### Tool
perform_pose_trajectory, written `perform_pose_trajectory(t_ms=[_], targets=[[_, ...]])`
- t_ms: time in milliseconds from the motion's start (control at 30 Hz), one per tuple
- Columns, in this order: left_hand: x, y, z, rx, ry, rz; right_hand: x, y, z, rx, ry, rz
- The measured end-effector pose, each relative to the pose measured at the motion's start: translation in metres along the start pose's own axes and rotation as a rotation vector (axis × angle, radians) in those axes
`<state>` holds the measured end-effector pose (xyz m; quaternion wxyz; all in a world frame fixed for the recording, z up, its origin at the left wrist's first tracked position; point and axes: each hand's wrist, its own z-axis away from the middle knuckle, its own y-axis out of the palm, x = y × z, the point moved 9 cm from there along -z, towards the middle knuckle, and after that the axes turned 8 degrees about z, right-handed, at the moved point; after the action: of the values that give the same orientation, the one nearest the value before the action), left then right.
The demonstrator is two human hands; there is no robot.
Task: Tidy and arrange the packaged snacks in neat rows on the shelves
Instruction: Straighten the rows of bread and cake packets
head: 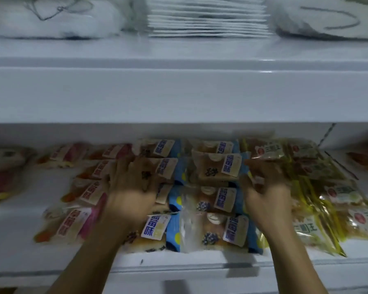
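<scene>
The lower white shelf [200, 270] carries packaged snacks in rows running front to back: pink-labelled packs [72, 223] on the left, blue-labelled packs [221, 209] in the middle, yellow packs [319, 200] on the right. The upper shelf [179, 92] holds white bags [51, 20] and a stack of flat white packets [208, 20]. The left hand [132, 187] lies flat, fingers spread, its grip open on the packs between pink and blue. The right hand [268, 187] curls its fingers round the edge of a yellow pack, though motion blur softens the grip.

Head view, close, facing forward and down onto lower shelf [179, 264]
</scene>
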<state>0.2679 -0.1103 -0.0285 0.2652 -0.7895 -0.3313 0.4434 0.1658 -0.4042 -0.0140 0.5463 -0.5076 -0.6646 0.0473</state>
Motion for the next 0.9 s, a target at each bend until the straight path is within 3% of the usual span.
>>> perform_pose_trajectory(t_ms=[100,233,367,567,633,700,800,900], targets=[[0.069,-0.044,0.008,-0.044,-0.183,-0.068,0.075,0.047,0.020,0.129,-0.217,-0.042],[0.150,-0.106,0.013,-0.143,-0.147,-0.291,0.188,0.143,0.060,0.394,-0.449,0.030],[0.259,-0.165,0.016,-0.101,-0.338,-0.255,0.270,0.230,0.111,0.633,-0.544,0.113],[0.358,-0.239,-0.001,-0.251,0.055,-0.501,0.359,0.332,0.165,0.757,-0.576,0.202],[0.401,-0.242,-0.015,-0.152,0.004,-0.550,0.375,0.364,0.173,0.788,-0.548,0.197],[0.430,-0.235,-0.031,0.001,-0.064,-0.446,0.387,0.394,0.174,0.784,-0.511,0.164],[0.438,-0.214,-0.054,0.271,-0.110,-0.425,0.400,0.429,0.164,0.710,-0.409,0.055],[0.433,-0.211,-0.072,0.312,-0.073,-0.483,0.401,0.456,0.144,0.694,-0.234,-0.073]])
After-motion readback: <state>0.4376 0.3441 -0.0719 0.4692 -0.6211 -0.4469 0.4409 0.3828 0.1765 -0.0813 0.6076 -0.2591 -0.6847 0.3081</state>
